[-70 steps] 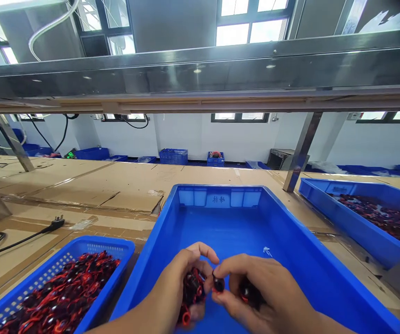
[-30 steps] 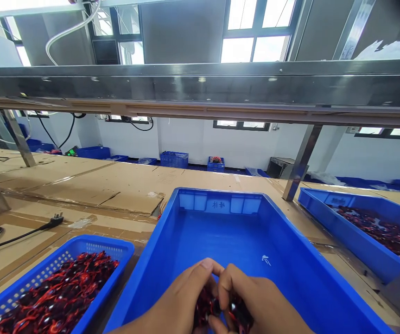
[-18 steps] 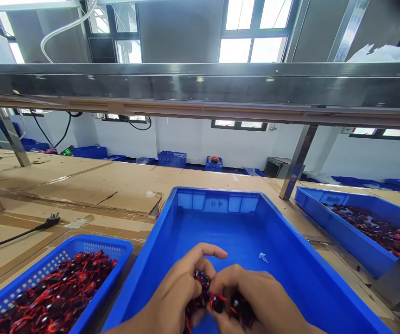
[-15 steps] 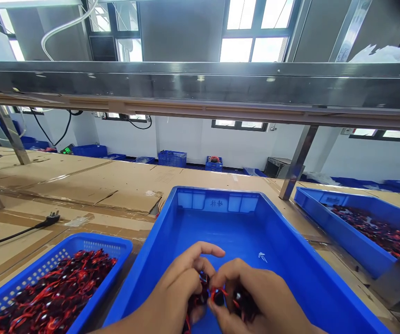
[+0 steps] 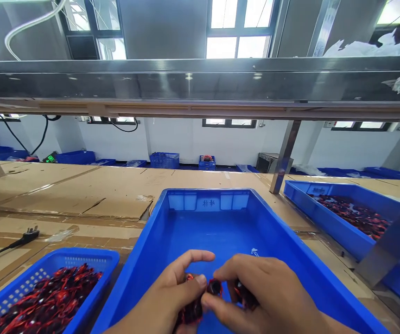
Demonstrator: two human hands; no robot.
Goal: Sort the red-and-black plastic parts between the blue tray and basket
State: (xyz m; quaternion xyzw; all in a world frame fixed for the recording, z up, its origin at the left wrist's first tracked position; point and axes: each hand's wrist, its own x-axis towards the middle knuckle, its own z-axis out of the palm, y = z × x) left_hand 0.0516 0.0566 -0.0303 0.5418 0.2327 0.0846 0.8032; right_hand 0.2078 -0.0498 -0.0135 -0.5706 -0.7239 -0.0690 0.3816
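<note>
Over the near part of a large blue tray [image 5: 210, 232], my left hand [image 5: 177, 290] is curled round several black parts with red wires [image 5: 191, 311], its index finger stretched out. Close beside it, my right hand [image 5: 262, 292] pinches one round black part with red wire [image 5: 215, 287] between thumb and index finger. More such parts [image 5: 244, 295] are tucked in the right palm, partly hidden by the fingers. The hands nearly touch at the fingertips.
At the lower left stands a blue perforated basket [image 5: 107, 260] full of black and red parts. Another blue tray [image 5: 339, 234] with such parts is at the right, behind a metal post [image 5: 390, 241]. A black plug [image 5: 28, 236] lies on the cardboard-covered table [image 5: 116, 185].
The view has shifted, so the basket and right tray appear further left. My right thumb and index finger now hold the round part slightly apart from the left hand's bunch.
</note>
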